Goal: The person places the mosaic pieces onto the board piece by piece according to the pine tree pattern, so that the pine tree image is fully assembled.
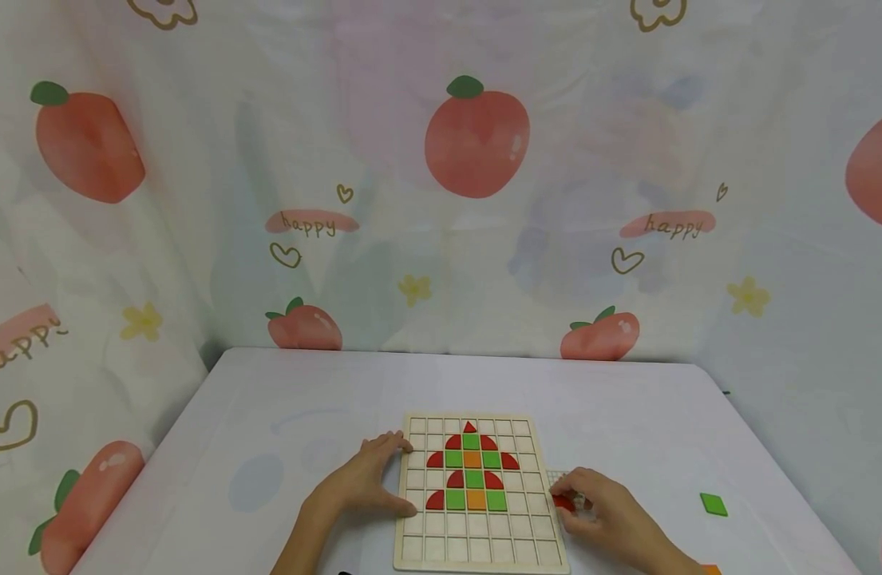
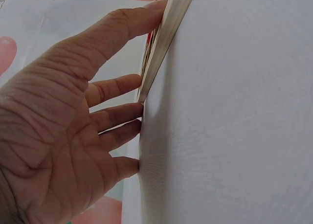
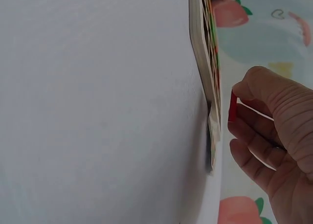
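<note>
A pale wooden grid board lies on the white table, with red, green and orange pieces set in its cells in a tree-like pattern. The left hand rests at the board's left edge, thumb and fingers spread and touching its rim. Just off the right edge, the right hand pinches a red piece between thumb and fingers, held above the table. Quarter-round red pieces flank the green and orange squares on the board. Beneath the right hand, a small patterned sheet or card is partly covered.
A loose green square lies on the table to the right. Part of an orange piece shows at the bottom edge beside the right forearm. Fruit-printed cloth hangs behind and at both sides of the table.
</note>
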{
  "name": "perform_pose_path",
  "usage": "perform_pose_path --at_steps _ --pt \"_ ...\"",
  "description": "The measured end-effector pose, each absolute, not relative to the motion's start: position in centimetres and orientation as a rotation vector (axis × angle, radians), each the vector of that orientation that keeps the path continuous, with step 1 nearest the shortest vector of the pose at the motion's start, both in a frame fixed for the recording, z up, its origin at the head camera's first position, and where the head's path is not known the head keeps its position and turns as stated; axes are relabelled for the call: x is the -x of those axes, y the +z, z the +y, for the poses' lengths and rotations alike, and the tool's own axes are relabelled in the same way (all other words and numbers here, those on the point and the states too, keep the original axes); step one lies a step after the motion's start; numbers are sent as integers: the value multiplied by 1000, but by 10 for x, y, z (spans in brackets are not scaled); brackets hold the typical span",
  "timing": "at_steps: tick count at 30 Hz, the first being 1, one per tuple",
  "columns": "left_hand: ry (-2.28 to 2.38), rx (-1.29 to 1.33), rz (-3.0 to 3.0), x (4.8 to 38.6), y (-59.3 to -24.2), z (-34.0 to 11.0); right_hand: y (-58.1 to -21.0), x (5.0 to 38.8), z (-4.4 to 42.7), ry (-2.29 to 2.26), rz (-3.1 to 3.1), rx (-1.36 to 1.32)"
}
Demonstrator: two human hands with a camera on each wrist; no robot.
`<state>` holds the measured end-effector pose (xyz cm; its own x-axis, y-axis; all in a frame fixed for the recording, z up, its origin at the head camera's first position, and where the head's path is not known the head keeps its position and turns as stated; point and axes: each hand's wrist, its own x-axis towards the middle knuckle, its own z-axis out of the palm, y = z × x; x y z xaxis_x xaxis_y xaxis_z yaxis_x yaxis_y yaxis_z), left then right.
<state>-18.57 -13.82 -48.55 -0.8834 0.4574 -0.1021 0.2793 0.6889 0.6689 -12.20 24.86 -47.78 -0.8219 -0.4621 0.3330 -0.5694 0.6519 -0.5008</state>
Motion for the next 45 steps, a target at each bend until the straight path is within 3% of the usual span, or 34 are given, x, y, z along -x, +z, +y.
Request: perform_pose_path --at_steps 27,45 --pt "982 -595 2642 187 -487 -139 -478 140 201 945 -2659 -1124" --pt "1005 -608 2635 185 -486 -141 -472 133 209 889 -2846 -879"
